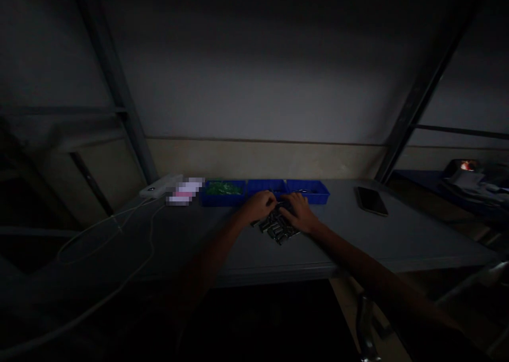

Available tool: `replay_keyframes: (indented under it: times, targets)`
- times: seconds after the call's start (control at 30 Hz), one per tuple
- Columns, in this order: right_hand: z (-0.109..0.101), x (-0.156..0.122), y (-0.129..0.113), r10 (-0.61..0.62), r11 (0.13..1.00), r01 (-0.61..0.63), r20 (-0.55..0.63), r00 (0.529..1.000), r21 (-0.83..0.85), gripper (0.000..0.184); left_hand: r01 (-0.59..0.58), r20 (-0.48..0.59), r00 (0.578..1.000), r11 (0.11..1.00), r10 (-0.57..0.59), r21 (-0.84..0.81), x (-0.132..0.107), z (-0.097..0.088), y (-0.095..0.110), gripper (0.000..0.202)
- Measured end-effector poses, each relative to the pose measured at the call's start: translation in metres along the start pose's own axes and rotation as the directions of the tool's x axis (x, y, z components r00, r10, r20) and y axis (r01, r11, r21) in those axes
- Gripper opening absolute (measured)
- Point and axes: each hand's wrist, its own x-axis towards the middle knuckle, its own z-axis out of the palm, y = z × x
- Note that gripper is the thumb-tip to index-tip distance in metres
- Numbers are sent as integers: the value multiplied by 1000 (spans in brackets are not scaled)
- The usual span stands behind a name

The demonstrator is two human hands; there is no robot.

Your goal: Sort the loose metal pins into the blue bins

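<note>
I have both hands at the middle of the bench (238,256), over a loose heap of small, dark, shiny metal pieces (277,229). The heap lies on the bench top just in front of the bins, seemingly so both hands can pick through it without stretching. My left hand (258,205) reaches in with curled fingers, perhaps to pinch one small part; the gloom keeps me from telling whether anything is gripped. My right hand (301,213) bends loosely over the heap's far side, thumb apart; I cannot tell if it holds a piece either.

The left bin (204,197), holding green material (223,188), the middle bin (266,184) and the right bin (319,198) stand in a row, probably to keep parts sorted within reach. The phone (371,200) lies well aside, out of the hands' way.

I can read no writing: the white box (153,190) bears a tiny dark mark, and the pale item (185,191) beside it is pixelated.
</note>
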Motion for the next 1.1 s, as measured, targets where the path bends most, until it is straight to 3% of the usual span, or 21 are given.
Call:
replay_keyframes:
  times: [0.07,0.2,0.33,0.43,0.5,0.6,0.73,0.9,1.1]
  targets:
    - [3,17,-1,31,995,-27,-37,999,94,28,30,-78,996,998,-34,-53,-1,-4,-6,16]
    - [12,43,-6,85,933,-58,-59,995,354,22,80,-183,978,987,-104,-136,-6,-7,-14,18]
    - [24,52,-12,310,738,-169,-105,945,653,29,124,-230,956,962,-181,-243,-9,1,-12,20]
    - [28,48,-13,403,644,-196,-110,909,740,33,139,-215,956,956,-198,-260,-9,10,-1,18]
    - [27,41,-13,401,671,-186,-140,905,718,31,146,-222,954,959,-202,-244,-8,15,7,17]
    - [24,33,-15,310,823,-164,-189,932,544,25,166,-293,931,969,-216,-186,-9,17,13,18]
    - [24,29,-18,148,952,-102,-140,979,290,24,173,-333,924,982,-189,-78,-12,12,8,29]
    - [27,28,-21,67,989,-53,-105,992,135,22,181,-198,963,983,-180,-13,-13,7,5,29]
    - [28,28,-24,47,997,-42,-81,996,66,19,231,-159,962,973,-224,28,-15,2,9,27]
